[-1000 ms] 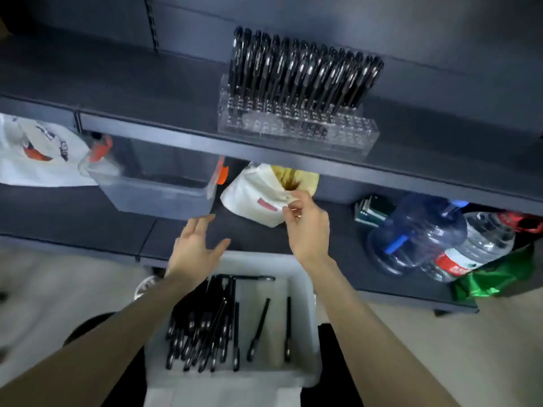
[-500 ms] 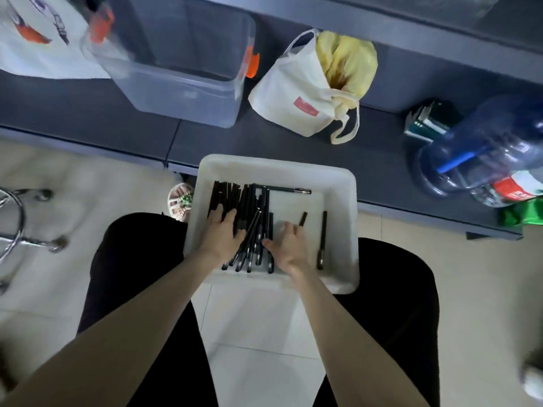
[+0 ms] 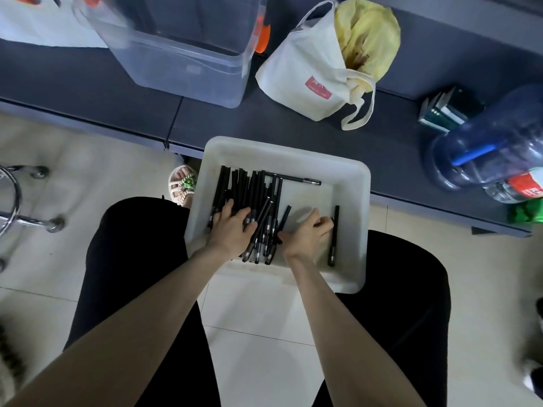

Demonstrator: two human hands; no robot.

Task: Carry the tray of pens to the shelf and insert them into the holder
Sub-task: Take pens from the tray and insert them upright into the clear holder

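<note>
L hand (image 3: 232, 227), R hand (image 3: 305, 234) in pen tray (image 3: 293, 150)

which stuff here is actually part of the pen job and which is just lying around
Job in hand:
white tray
black pens in it
left hand, resting on the pile
right hand, fingers curled, in the tray

Lying about:
clear storage bin
cloth tote bag
blue water jug
books
</note>
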